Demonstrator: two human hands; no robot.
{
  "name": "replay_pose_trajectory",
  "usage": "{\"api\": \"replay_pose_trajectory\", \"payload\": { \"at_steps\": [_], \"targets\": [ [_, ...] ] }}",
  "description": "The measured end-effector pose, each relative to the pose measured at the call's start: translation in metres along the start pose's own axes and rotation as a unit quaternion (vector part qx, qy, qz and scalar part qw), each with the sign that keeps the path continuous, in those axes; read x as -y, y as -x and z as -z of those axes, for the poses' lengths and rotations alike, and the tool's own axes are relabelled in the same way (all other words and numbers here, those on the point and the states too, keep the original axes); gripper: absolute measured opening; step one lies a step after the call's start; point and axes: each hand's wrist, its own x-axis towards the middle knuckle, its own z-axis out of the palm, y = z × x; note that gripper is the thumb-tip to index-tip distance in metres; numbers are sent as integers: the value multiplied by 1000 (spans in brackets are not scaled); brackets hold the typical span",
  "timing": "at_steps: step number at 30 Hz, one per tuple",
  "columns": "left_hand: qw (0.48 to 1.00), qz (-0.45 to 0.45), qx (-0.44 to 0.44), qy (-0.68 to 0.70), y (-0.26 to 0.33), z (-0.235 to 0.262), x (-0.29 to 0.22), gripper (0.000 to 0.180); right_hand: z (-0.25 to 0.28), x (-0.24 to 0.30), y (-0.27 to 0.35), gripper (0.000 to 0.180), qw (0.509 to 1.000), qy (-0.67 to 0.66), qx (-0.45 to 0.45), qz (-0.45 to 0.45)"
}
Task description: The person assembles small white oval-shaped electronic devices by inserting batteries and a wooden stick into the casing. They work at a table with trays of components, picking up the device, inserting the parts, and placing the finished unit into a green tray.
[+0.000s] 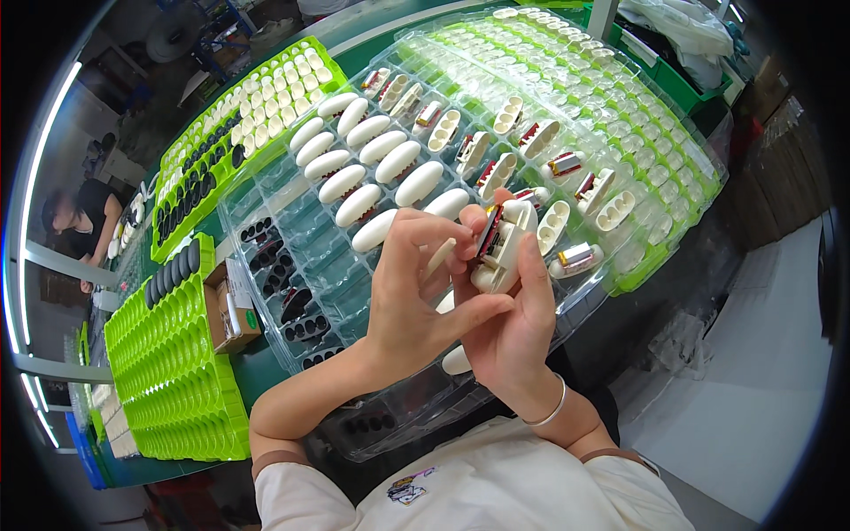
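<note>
Right fingers (535, 276) hold white case (506, 252) | left fingers (418, 232) hold pale stick (440, 257), case beside them | best: steady case, light touch

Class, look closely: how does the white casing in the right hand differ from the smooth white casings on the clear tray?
The held casing is up in the right hand, while the smooth casings lie in rows on the clear tray. The held casing exposes red and dark parts; the smooth casings mostly show plain, rounded outer shells. Both kinds are white and elongated.
</note>
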Motion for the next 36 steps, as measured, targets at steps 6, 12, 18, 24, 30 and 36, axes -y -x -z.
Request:
{"api": "replay_pose_trajectory", "payload": {
  "at_steps": [6,12,18,24,30,36],
  "targets": [
    [999,-20,-10,43,3,-1,0,57,-1,-3,0,39,999,16,28,8],
    [997,-71,-8,-42,-1,2,-3,51,2,-4,3,41,999,32,22,11],
    [995,-75,-23,-64,1,3,-4,51,4,-8,3,45,1000,12,6,1],
    [998,-12,-45,39,2,0,-4,48,4,-10,3,44,999,-15,52,5],
    [991,105,-55,66,0,-1,-1,50,-1,-16,2,42,1000,8,20,-6],
    [999,46,15,2,-7,21,-21,21,6,-12,-10,41,994,-102,34,19]
  ]
}}
